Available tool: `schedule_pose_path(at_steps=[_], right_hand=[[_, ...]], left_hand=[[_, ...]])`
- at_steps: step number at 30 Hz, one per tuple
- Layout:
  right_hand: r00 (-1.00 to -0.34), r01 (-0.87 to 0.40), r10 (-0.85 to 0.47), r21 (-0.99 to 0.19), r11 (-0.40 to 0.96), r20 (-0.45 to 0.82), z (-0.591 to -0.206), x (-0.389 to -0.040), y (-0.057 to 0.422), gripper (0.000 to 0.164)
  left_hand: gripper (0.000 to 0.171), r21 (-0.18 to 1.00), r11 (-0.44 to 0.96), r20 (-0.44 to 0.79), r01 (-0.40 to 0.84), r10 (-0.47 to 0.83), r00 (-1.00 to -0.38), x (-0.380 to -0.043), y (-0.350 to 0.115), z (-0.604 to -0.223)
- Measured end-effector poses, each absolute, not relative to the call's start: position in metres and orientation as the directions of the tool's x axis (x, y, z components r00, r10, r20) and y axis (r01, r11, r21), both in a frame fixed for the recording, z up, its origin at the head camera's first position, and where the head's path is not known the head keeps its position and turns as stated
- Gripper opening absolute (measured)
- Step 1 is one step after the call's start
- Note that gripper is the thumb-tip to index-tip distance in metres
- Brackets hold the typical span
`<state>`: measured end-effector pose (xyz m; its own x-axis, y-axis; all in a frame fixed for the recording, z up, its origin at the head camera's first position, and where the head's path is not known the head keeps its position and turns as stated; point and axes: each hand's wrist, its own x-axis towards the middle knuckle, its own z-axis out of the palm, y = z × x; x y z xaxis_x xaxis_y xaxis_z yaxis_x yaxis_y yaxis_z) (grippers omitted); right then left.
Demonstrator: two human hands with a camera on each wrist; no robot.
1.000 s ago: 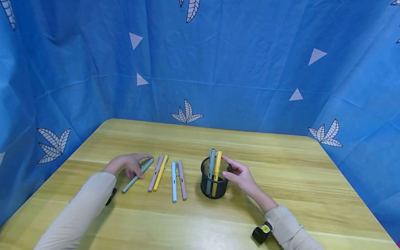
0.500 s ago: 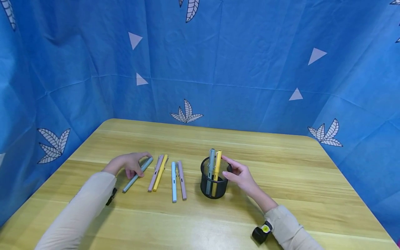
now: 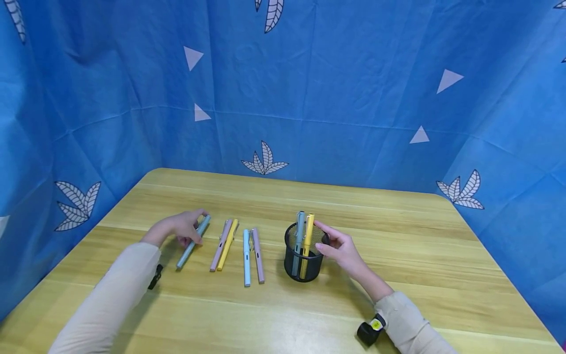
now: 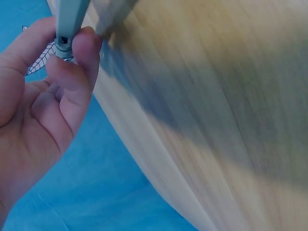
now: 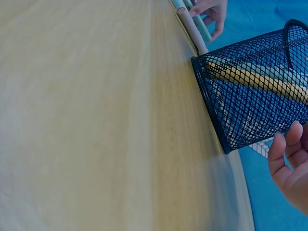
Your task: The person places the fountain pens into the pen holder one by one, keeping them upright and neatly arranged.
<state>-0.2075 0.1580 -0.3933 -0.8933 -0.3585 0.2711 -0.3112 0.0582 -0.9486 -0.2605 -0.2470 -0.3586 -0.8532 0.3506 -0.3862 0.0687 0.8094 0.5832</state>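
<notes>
My left hand [image 3: 187, 228] pinches a blue-green pen [image 3: 187, 255] between thumb and fingers at the left of the table. In the left wrist view, the pen [image 4: 70, 21] runs up between the thumb and curled fingertips. My right hand [image 3: 342, 250] holds the right side of a black mesh pen holder [image 3: 309, 268], thumb in front and a finger at the far rim. Inside it stand a blue-green pen [image 3: 299, 231] and a yellow pen [image 3: 308, 233]. The right wrist view has the holder [image 5: 255, 106] sideways, with fingertips close by its wall.
Between the hands lie a purple pen [image 3: 221, 246] beside a yellow pen [image 3: 227, 246], then a light blue pen [image 3: 246, 258] beside another purple pen [image 3: 258, 255]. The wooden table [image 3: 283, 319] ends at a blue patterned curtain [image 3: 331, 98] behind and at both sides.
My left hand has shifted slightly left and away from me, and the blue-green pen has turned steeper and moved with it. The right hand and pen holder have stayed put.
</notes>
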Motion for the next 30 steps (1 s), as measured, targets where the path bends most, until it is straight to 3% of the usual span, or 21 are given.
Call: schedule_pose_path(at_steps=[10, 19, 30], right_hand=[[-0.893, -0.316, -0.356, -0.947, 0.056, 0.276, -0.3955, -0.2082, 0.1584, 0.051], [-0.898, -0.303, -0.348, -0.952, 0.047, 0.269, -0.3959, -0.2068, 0.1579, 0.052], [-0.896, -0.308, -0.353, -0.950, 0.060, 0.268, -0.3960, -0.2088, 0.1584, 0.051]], left_hand=[[0.084, 0.655, 0.753, -0.333, 0.064, 0.364, -0.870, -0.2605, -0.2510, -0.3575], [0.063, 0.699, 0.708, -0.266, 0.100, 0.388, -0.883, -0.2616, -0.2504, -0.3578], [0.061, 0.728, 0.671, -0.223, 0.137, 0.421, -0.879, -0.2639, -0.2449, -0.3488]])
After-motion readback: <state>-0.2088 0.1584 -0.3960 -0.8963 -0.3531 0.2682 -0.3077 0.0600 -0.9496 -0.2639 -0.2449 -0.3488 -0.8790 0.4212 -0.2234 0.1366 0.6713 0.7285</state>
